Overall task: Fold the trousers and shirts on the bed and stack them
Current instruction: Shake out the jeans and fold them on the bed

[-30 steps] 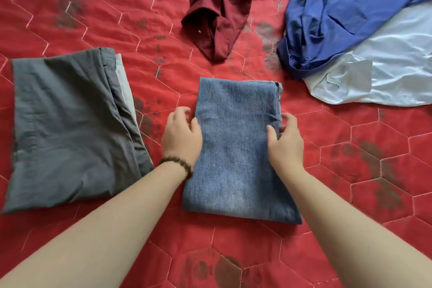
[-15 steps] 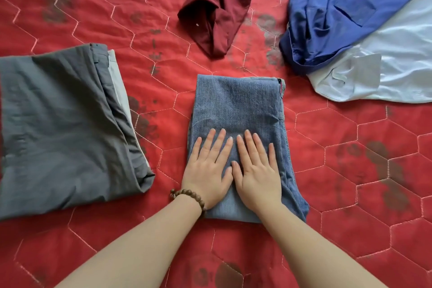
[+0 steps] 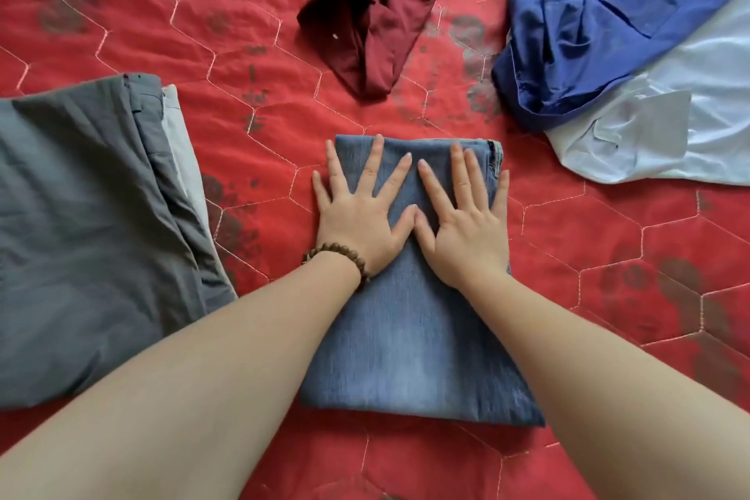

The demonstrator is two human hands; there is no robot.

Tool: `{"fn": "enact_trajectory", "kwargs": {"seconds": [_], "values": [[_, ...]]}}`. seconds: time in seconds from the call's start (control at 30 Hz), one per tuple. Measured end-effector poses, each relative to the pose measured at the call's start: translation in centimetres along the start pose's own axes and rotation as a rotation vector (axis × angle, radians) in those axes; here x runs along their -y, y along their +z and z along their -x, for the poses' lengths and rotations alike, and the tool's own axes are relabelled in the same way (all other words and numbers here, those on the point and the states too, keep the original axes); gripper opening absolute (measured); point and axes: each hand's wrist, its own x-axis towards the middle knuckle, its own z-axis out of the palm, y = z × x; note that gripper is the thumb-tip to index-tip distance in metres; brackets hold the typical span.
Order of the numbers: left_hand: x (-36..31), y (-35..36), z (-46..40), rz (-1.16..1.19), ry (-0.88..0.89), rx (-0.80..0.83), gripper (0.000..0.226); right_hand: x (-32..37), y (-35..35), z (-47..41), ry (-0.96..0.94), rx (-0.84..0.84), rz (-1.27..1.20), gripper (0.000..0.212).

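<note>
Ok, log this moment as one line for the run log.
step: flattening folded jeans | left hand: open, pressing | right hand: open, pressing | grey trousers: folded | unfolded: maroon shirt, blue shirt

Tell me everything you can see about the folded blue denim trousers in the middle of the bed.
The folded blue denim trousers form a neat, long rectangle of faded, mid-blue woven cloth, lying flat on the red quilted bedspread. A stitched seam edge shows at the far right corner. The left hand and right hand both press flat on its far half, fingers spread, thumbs meeting. It touches no other garment; the folded grey trousers lie apart to its left.
</note>
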Motion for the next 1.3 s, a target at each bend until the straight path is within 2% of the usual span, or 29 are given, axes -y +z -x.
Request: {"fn": "enact_trajectory", "kwargs": {"seconds": [0.17, 0.27, 0.37, 0.47, 0.57, 0.67, 0.77, 0.9, 1.0, 1.07, 1.17, 1.3], "values": [[1.6, -0.7, -0.5, 0.325, 0.054, -0.041, 0.056, -0.7, -0.6, -0.6, 0.035, 0.064, -0.136, 0.06], [1.9, -0.9, 0.4, 0.245, 0.061, 0.049, 0.064, 0.2, -1.5, -0.3, 0.07, 0.088, -0.094, 0.058], [1.3, -0.5, 4.2, 0.09, 0.003, 0.066, 0.072, 2.2, -1.8, 3.5, 0.1, 0.013, -0.092, 0.058], [0.7, 0.3, 9.2, 0.081, -0.094, 0.018, 0.07, 3.9, -0.8, 11.4, -0.08, 0.039, -0.136, 0.059], [0.9, 0.7, 11.0, 0.129, -0.162, 0.009, 0.067, 1.2, -0.1, 15.5, -0.188, 0.098, -0.114, 0.06], [0.8, 0.5, 10.8, 0.2, -0.166, 0.037, 0.067, -2.5, -0.7, 15.7, -0.038, 0.12, -0.048, 0.057], [0.4, -0.2, 10.6, 0.375, -0.237, 0.023, 0.066, -2.7, -1.1, 14.9, 0.114, 0.121, -0.181, 0.057], [-0.2, -1.3, 10.8, 0.604, -0.343, -0.171, 0.049, -1.8, -2.5, 13.4, 0.246, -0.039, -0.453, 0.059], [-0.1, -1.8, 11.1, 0.723, -0.456, -0.084, 0.051, -2.5, -3.6, 12.3, 0.386, 0.108, -0.609, 0.072], [0.0, -2.4, 11.6, 0.693, -0.441, 0.01, 0.055, -2.8, -4.3, 11.8, 0.326, 0.257, -0.604, 0.078], [-0.2, -3.9, 12.7, 0.637, -0.368, 0.057, 0.058, -3.3, -5.2, 11.7, 0.234, 0.351, -0.609, 0.075], [-0.7, -6.2, 14.3, 0.621, -0.299, -0.015, 0.056, -2.6, -7.1, 13.3, 0.212, 0.277, -0.652, 0.063]]}}
